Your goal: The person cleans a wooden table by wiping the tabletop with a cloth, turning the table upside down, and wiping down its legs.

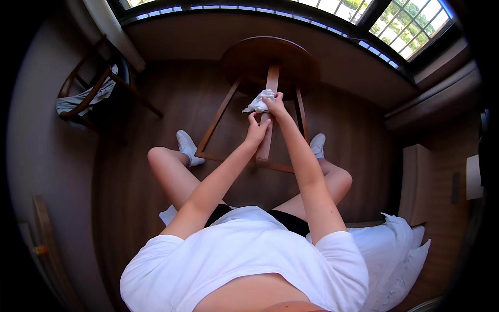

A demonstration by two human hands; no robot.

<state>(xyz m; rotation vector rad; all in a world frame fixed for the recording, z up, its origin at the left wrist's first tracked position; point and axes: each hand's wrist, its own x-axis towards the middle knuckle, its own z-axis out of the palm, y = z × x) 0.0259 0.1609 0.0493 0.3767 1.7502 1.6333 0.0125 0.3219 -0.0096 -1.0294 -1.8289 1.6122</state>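
Note:
A round wooden table (241, 58) is in front of me, its legs and frame reaching toward me. Its middle leg (265, 143) runs between my hands. My left hand (255, 132) is closed around this leg, thumb on one side and fingers on the other. Just beyond it, my right hand (276, 105) presses a crumpled white cloth (258, 102) against the same leg, its fingers closed on the fabric. The cloth drapes over the leg to the left. Part of the leg is hidden under the cloth and hands.
At the left stands a wooden chair (78, 106) with a light cloth over it. My white-shod feet (187, 148) flank the table frame. White bedding or fabric (390, 260) lies at my right. A barred window (410, 26) is beyond the table.

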